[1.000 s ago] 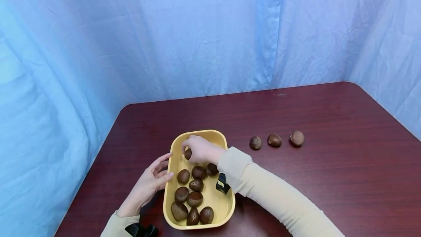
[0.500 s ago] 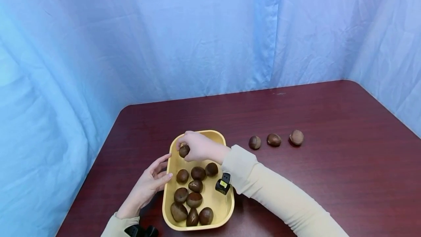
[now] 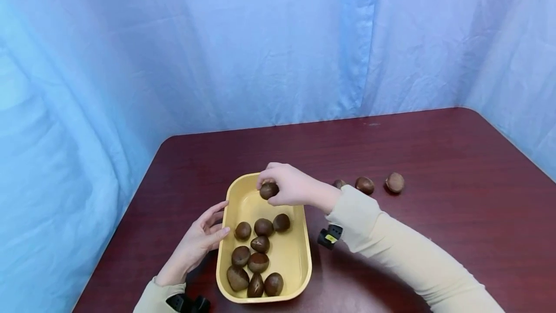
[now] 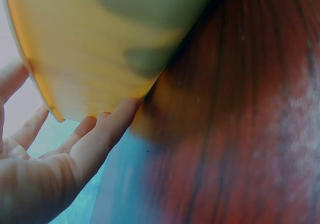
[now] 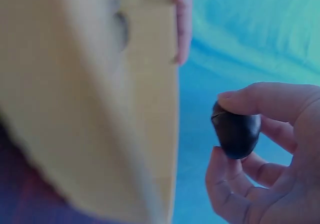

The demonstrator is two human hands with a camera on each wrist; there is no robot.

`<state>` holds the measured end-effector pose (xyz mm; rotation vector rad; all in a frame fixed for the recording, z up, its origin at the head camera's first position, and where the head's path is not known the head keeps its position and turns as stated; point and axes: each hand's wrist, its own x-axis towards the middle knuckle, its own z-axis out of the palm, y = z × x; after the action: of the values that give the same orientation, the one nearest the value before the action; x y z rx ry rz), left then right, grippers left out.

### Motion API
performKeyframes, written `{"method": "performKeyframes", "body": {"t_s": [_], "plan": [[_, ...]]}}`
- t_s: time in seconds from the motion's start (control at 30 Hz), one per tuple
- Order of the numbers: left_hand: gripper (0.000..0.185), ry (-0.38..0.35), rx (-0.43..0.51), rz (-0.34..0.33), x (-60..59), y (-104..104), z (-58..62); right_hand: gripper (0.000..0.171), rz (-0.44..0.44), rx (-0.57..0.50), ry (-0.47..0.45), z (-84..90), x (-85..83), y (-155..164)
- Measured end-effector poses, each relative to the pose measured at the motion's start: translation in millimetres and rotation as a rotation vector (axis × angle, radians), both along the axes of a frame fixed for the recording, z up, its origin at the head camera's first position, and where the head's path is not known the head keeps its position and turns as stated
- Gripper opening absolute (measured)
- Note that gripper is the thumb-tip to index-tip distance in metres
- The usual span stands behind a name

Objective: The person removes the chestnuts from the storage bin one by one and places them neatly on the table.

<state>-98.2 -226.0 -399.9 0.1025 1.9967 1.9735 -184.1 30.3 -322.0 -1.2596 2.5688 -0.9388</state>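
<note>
A glossy brown chestnut (image 3: 269, 190) is pinched between the thumb and fingers of my right hand (image 3: 288, 185). That hand is over the far right part of a yellow tray (image 3: 292, 255). In the right wrist view the same chestnut (image 5: 236, 131) looks dark, held apart from the tray wall. My left hand (image 3: 201, 238) rests against the tray's left side, fingers loosely spread along the outer wall and thumb tip at the rim. The left wrist view shows these fingers (image 4: 107, 136) touching the wall from outside. Several more chestnuts (image 3: 258, 262) lie in the tray, mostly toward its near half.
On the dark red table (image 3: 434, 235), three chestnuts stand in a row right of the tray: one partly behind the right forearm (image 3: 339, 184), one in the middle (image 3: 364, 185) and a paler one (image 3: 395, 183). Blue curtains (image 3: 278, 47) hang beyond the table's edges.
My right hand has lifted the chestnut from the tray's far left corner and moved right with it, its forearm now partly covering the nearest chestnut of the row. My left hand stays put.
</note>
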Motion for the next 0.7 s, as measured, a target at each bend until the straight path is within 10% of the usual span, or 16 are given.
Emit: {"method": "performKeyframes", "body": {"t_s": [0.7], "plan": [[0.068, -0.004, -0.008, 0.007, 4.1, 6, 0.7, 0.027, -0.233, -0.103, 0.03, -38.3, -9.4, 126]]}}
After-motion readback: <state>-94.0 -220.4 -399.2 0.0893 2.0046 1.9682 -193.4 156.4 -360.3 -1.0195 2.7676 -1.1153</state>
